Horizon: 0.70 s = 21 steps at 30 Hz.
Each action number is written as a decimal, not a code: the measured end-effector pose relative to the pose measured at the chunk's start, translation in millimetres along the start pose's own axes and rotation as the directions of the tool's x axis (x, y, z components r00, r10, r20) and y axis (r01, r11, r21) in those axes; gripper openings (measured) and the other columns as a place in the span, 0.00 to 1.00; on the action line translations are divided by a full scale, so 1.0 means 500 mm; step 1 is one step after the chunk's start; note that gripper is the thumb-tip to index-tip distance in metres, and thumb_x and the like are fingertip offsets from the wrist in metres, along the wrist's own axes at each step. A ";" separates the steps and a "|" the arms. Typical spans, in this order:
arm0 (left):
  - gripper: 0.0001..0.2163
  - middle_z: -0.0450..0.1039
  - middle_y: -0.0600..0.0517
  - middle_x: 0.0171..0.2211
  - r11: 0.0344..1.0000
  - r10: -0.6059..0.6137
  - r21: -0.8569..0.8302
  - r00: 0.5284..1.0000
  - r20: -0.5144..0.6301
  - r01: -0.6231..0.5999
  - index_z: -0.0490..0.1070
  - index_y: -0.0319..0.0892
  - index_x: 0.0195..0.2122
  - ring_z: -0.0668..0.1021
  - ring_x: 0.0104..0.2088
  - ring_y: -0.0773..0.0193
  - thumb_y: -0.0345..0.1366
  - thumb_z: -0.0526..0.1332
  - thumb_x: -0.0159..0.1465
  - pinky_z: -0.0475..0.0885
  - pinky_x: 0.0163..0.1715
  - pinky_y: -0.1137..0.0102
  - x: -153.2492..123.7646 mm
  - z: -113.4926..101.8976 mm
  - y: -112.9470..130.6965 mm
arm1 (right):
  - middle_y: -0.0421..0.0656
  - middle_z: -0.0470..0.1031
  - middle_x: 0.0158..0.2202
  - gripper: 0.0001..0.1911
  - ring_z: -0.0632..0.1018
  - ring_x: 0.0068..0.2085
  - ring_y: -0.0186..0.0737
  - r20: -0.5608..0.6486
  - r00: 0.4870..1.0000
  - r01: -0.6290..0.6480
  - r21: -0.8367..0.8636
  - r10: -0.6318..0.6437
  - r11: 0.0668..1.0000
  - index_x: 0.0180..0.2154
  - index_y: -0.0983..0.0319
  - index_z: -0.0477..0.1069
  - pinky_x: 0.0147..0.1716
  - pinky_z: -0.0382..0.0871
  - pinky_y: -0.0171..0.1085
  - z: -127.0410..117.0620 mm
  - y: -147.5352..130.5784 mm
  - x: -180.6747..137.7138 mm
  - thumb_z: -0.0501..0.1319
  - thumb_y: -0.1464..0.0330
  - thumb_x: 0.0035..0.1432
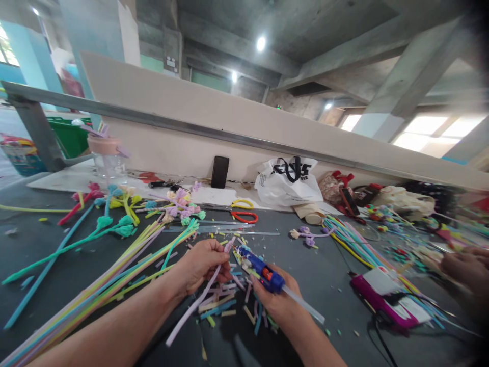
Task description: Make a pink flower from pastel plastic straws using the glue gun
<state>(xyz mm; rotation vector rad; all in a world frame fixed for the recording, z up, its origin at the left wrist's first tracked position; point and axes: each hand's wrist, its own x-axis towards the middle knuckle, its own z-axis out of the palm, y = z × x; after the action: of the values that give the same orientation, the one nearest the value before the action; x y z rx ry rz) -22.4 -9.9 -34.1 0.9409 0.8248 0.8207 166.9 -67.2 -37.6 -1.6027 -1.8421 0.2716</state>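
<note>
My left hand (202, 265) is closed around a pale purple pipe cleaner stem (191, 312), its top end pinched near my fingertips. My right hand (277, 300) grips a blue hot glue gun (260, 267) with a clear glue stick (303, 305) poking out of its back. The gun's nozzle points at the top of the purple stem, close to my left fingers. Short cut pieces of pipe cleaner (223, 300) lie scattered on the dark table (76, 275) beneath both hands.
Long pipe cleaners (95, 290) fan out at left, with finished fuzzy flowers (175, 206) behind. Scissors with red handles (244, 216), a phone (220, 172), a white bag (288, 181) and a pink-lidded cup (107, 158) stand further back. Another person's hand (464, 265) works at right, near a magenta box (385, 298).
</note>
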 end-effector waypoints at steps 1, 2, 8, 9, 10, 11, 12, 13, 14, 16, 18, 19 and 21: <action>0.08 0.72 0.54 0.18 1.000 0.001 -0.001 1.000 -0.001 -0.001 0.60 0.40 0.26 0.76 0.19 0.65 0.33 0.61 0.50 0.68 0.19 0.74 -0.001 0.000 0.001 | 0.39 0.68 0.20 0.10 0.68 0.22 0.33 0.006 1.000 0.009 -0.003 -0.009 1.000 0.23 0.63 0.65 0.22 0.61 0.31 0.000 -0.001 0.000 0.55 0.63 0.51; 0.08 0.71 0.54 0.18 1.000 0.001 -0.002 1.000 -0.002 -0.001 0.60 0.40 0.26 0.76 0.19 0.65 0.33 0.61 0.50 0.68 0.19 0.74 -0.002 0.000 0.001 | 0.39 0.67 0.20 0.10 0.67 0.22 0.33 0.013 1.000 0.019 -0.007 -0.019 1.000 0.23 0.63 0.65 0.22 0.61 0.31 0.001 -0.002 0.000 0.56 0.64 0.50; 0.07 0.72 0.54 0.18 1.000 -0.005 0.021 1.000 -0.028 0.006 0.60 0.40 0.26 0.76 0.19 0.65 0.32 0.60 0.50 0.69 0.20 0.72 -0.002 0.001 0.005 | 0.38 0.66 0.19 0.08 0.66 0.21 0.31 0.024 0.999 0.032 -0.021 -0.032 0.999 0.22 0.62 0.64 0.21 0.59 0.30 0.003 0.001 -0.002 0.56 0.66 0.49; 0.07 0.72 0.54 0.18 1.000 -0.011 0.024 0.999 -0.034 0.012 0.60 0.40 0.26 0.76 0.19 0.65 0.32 0.60 0.50 0.69 0.20 0.72 -0.002 0.002 0.005 | 0.38 0.66 0.19 0.08 0.66 0.21 0.32 0.016 1.000 0.021 -0.019 -0.021 1.000 0.23 0.62 0.64 0.21 0.59 0.30 0.002 0.001 -0.002 0.56 0.65 0.50; 0.07 0.71 0.54 0.17 1.000 -0.016 0.025 0.999 -0.037 0.016 0.60 0.40 0.26 0.75 0.18 0.65 0.31 0.60 0.50 0.69 0.20 0.72 -0.002 0.003 0.006 | 0.38 0.66 0.20 0.09 0.66 0.21 0.32 0.009 1.000 0.012 -0.014 -0.011 1.000 0.23 0.62 0.64 0.21 0.60 0.30 0.002 0.001 -0.002 0.56 0.65 0.50; 0.07 0.71 0.54 0.17 0.999 -0.017 0.026 0.999 -0.039 0.018 0.60 0.40 0.26 0.75 0.18 0.65 0.31 0.60 0.49 0.69 0.20 0.72 -0.003 0.004 0.007 | 0.38 0.66 0.20 0.09 0.67 0.22 0.32 0.009 1.000 0.008 -0.006 -0.008 1.000 0.23 0.62 0.64 0.21 0.60 0.30 0.001 0.001 -0.003 0.56 0.65 0.50; 0.07 0.71 0.54 0.17 0.999 -0.017 0.029 0.999 -0.039 0.019 0.60 0.40 0.26 0.75 0.18 0.65 0.31 0.60 0.49 0.69 0.19 0.72 -0.003 0.005 0.007 | 0.38 0.66 0.20 0.08 0.67 0.22 0.32 0.019 1.000 0.011 0.005 -0.011 1.000 0.23 0.63 0.65 0.21 0.60 0.30 0.001 0.001 -0.004 0.56 0.65 0.50; 0.07 0.72 0.54 0.17 0.999 -0.017 0.030 0.999 -0.041 0.018 0.60 0.40 0.25 0.75 0.18 0.65 0.30 0.60 0.49 0.69 0.19 0.72 -0.003 0.005 0.008 | 0.38 0.66 0.20 0.08 0.67 0.22 0.31 0.036 0.999 0.020 0.018 -0.021 1.000 0.23 0.62 0.65 0.21 0.60 0.30 0.002 0.000 -0.005 0.57 0.66 0.50; 0.07 0.72 0.54 0.17 0.999 -0.017 0.030 0.999 -0.045 0.018 0.60 0.40 0.25 0.75 0.18 0.65 0.30 0.60 0.49 0.70 0.19 0.72 -0.003 0.005 0.008 | 0.38 0.66 0.20 0.07 0.67 0.22 0.31 0.049 0.998 0.033 0.034 -0.034 0.999 0.23 0.62 0.65 0.22 0.61 0.30 0.002 0.000 -0.005 0.57 0.66 0.49; 0.07 0.72 0.54 0.17 0.999 -0.019 0.025 0.998 -0.054 0.020 0.60 0.40 0.25 0.76 0.18 0.64 0.29 0.60 0.49 0.70 0.20 0.72 -0.003 0.003 0.008 | 0.38 0.66 0.21 0.07 0.67 0.22 0.32 0.062 0.997 0.046 0.071 -0.051 0.996 0.23 0.62 0.65 0.22 0.62 0.30 0.002 0.000 -0.006 0.57 0.66 0.49; 0.07 0.72 0.53 0.17 1.000 -0.019 0.016 0.998 -0.057 0.020 0.60 0.39 0.25 0.76 0.18 0.64 0.30 0.61 0.50 0.71 0.20 0.71 -0.001 0.001 0.007 | 0.39 0.69 0.23 0.08 0.69 0.24 0.34 0.039 0.999 0.029 0.104 -0.034 0.994 0.26 0.62 0.66 0.25 0.64 0.31 -0.003 0.000 -0.003 0.57 0.64 0.51; 0.07 0.72 0.53 0.18 1.000 -0.016 0.010 0.998 -0.057 0.017 0.61 0.39 0.25 0.76 0.18 0.64 0.30 0.61 0.51 0.71 0.20 0.72 0.000 -0.001 0.007 | 0.40 0.70 0.24 0.09 0.70 0.25 0.35 0.012 1.000 0.010 0.108 -0.012 0.994 0.28 0.62 0.67 0.26 0.64 0.32 -0.009 0.000 0.000 0.57 0.63 0.51; 0.07 0.72 0.53 0.18 1.000 -0.010 -0.005 0.998 -0.057 0.010 0.61 0.39 0.25 0.76 0.18 0.66 0.30 0.61 0.52 0.71 0.19 0.73 0.004 -0.006 0.005 | 0.41 0.71 0.26 0.11 0.72 0.27 0.37 -0.024 0.999 -0.045 0.071 0.047 0.996 0.31 0.62 0.67 0.28 0.65 0.33 -0.029 0.002 0.007 0.56 0.60 0.52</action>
<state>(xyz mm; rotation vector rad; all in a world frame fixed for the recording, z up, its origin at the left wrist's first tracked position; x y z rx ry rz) -24.8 -6.2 -33.2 0.9121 0.8761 0.8440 176.5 -67.5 -26.2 -1.5945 -1.7588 0.3320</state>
